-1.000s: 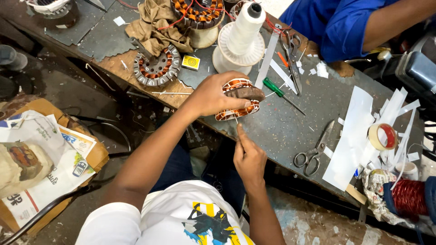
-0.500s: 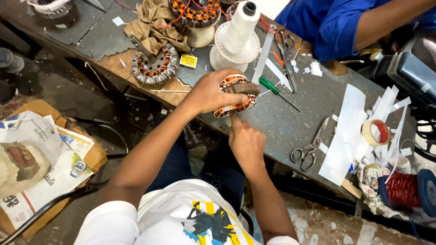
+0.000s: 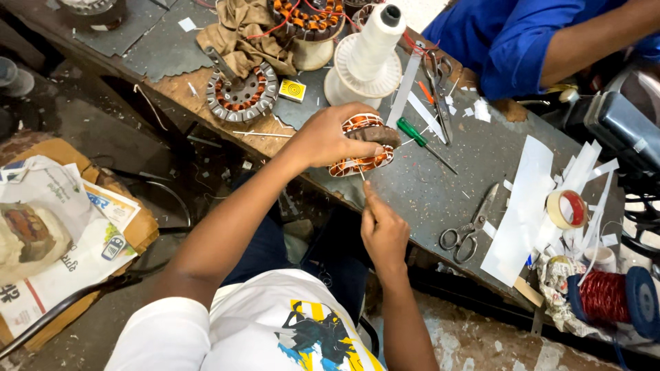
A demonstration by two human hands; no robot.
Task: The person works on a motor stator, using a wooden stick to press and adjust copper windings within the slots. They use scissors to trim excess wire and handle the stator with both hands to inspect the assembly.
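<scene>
My left hand (image 3: 328,135) grips a motor stator wound with copper coils (image 3: 362,162), holding it on edge at the near side of the grey workbench (image 3: 440,180). My right hand (image 3: 382,230) is just below it, fingers pinched on a thin needle or wire that points up into the coils. A white thread cone (image 3: 368,53) stands right behind the stator. A green-handled screwdriver (image 3: 416,136) lies to its right.
A second stator (image 3: 242,95) and a brown cloth (image 3: 242,32) lie at the back left. Scissors (image 3: 471,224), white paper strips (image 3: 524,209), a tape roll (image 3: 567,209) and a red wire spool (image 3: 606,297) sit to the right. A person in blue (image 3: 522,41) is across the bench. Newspaper (image 3: 55,233) lies lower left.
My right hand has moved up towards the stator, bringing the thin needle to the coils. My left hand keeps the stator in place.
</scene>
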